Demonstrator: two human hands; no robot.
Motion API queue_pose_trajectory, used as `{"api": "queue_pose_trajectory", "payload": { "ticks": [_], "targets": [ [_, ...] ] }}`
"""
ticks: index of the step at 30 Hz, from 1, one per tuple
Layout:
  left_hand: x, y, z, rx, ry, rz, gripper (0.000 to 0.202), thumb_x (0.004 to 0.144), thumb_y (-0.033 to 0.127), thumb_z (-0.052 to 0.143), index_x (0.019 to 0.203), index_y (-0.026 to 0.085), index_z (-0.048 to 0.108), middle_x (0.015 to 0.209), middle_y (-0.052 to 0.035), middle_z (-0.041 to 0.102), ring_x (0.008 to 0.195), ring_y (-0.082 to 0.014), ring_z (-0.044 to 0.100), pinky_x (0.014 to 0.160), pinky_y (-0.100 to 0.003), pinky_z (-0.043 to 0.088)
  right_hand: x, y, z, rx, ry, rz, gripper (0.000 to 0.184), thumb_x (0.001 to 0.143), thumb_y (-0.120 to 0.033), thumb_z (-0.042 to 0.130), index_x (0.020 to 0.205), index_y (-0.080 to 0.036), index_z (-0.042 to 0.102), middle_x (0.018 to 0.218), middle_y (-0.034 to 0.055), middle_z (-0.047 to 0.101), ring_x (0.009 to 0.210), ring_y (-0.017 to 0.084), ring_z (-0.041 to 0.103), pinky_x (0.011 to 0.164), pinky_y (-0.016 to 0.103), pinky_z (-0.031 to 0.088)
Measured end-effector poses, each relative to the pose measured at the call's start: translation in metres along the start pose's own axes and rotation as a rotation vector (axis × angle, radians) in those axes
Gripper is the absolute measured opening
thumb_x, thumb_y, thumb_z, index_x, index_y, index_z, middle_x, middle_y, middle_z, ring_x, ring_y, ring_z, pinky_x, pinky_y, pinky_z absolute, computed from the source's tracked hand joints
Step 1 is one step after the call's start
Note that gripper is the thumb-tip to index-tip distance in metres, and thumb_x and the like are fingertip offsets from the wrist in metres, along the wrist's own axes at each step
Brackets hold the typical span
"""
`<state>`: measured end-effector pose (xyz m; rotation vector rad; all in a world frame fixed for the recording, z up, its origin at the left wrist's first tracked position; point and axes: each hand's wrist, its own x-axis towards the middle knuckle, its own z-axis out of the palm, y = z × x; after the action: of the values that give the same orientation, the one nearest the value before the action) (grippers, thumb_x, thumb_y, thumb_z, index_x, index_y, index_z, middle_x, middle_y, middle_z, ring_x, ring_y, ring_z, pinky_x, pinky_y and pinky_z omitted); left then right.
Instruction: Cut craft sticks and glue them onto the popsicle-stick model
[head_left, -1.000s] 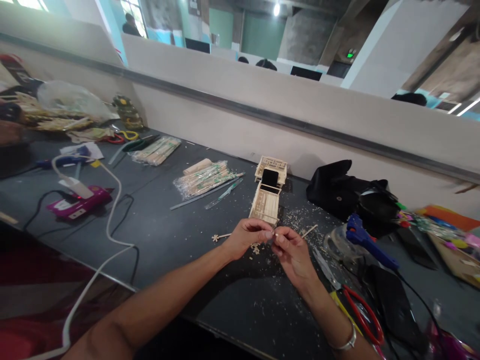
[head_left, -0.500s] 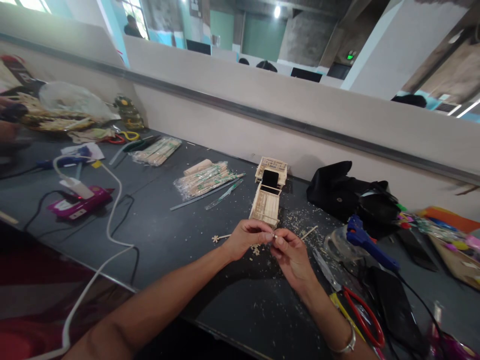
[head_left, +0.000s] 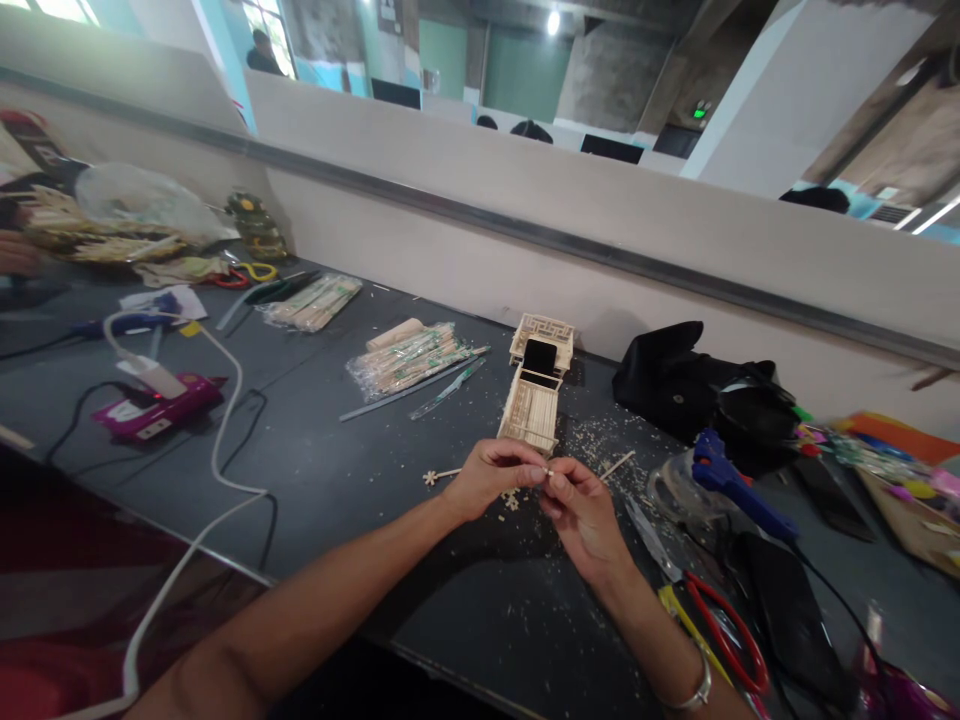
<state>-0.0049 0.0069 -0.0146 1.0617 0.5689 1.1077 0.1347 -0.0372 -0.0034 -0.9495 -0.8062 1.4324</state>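
My left hand (head_left: 496,477) and my right hand (head_left: 579,500) meet fingertip to fingertip over the dark table. Between their pinched fingers is a tiny pale wooden piece (head_left: 550,473), too small to make out in detail. Just beyond them stands a small model built of wooden sticks (head_left: 531,408), with a black panel (head_left: 540,355) at its far part. Left of my hands lies a stick with a flower-shaped end (head_left: 430,478). More small wooden pieces (head_left: 511,500) lie below the fingers, partly hidden. A loose stick (head_left: 619,465) rests to the right, among wood crumbs.
On the right are red-handled scissors (head_left: 724,630), a blue glue gun (head_left: 739,490) and a black bag (head_left: 667,380). Bagged wooden sticks (head_left: 412,360) lie left of the model. A purple power strip (head_left: 161,405) trails a white cable. Another person's hand (head_left: 16,255) shows at far left.
My hands stay almost in place, still pinching the tiny piece. At the far left, the other person's hand has shifted slightly.
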Motion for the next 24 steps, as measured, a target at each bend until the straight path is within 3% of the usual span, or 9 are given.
{"api": "queue_pose_trajectory", "payload": {
  "ticks": [24],
  "targets": [
    [-0.0010,-0.0018,0.0021,-0.037,0.017,0.005,0.033,0.053,0.043,0.090,0.064,0.016,0.076,0.062,-0.0023,0.070,0.058,-0.0130,0.061,0.062,-0.026,0.052,-0.0024,0.0044,0.0067,0.063,0.041,-0.010,0.036,0.048,-0.041,0.094,0.062,-0.023,0.066,0.062,-0.0048,0.050,0.056,0.009,0.039,0.046,0.019,0.032]
  ]
}}
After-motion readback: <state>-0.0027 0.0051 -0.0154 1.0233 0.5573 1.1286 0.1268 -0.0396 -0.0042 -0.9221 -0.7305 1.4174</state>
